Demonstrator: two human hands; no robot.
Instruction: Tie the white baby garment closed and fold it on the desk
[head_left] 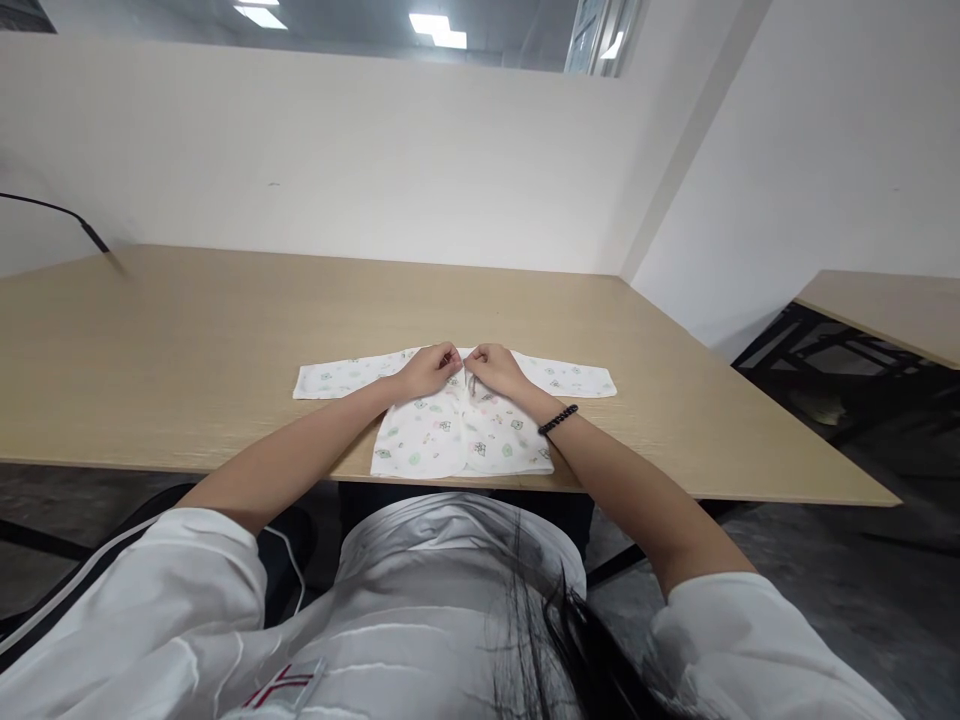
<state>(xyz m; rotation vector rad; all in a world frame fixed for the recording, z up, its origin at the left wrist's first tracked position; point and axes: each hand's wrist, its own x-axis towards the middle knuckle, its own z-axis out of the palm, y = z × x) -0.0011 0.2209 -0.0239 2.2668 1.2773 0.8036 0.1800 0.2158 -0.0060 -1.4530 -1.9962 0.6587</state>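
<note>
A small white baby shirt [427, 440] with a green, pink and black print lies spread on the table, its sleeves stretched out to both sides. Its front opening runs down the middle toward the table's near edge. My left hand [430, 370] pinches the cloth near the collar, left of the opening. Just across from it, my right hand [498, 369] is closed on the cloth at the right side of the opening. The two sets of fingertips almost meet; what exactly lies between them is too small to make out.
The shirt rests near the front edge of a light wooden table [225, 330]. A white wall [360, 160] stands behind it. A dark thin rod [94, 237] reaches in at the left. Another table [892, 305] stands to the right.
</note>
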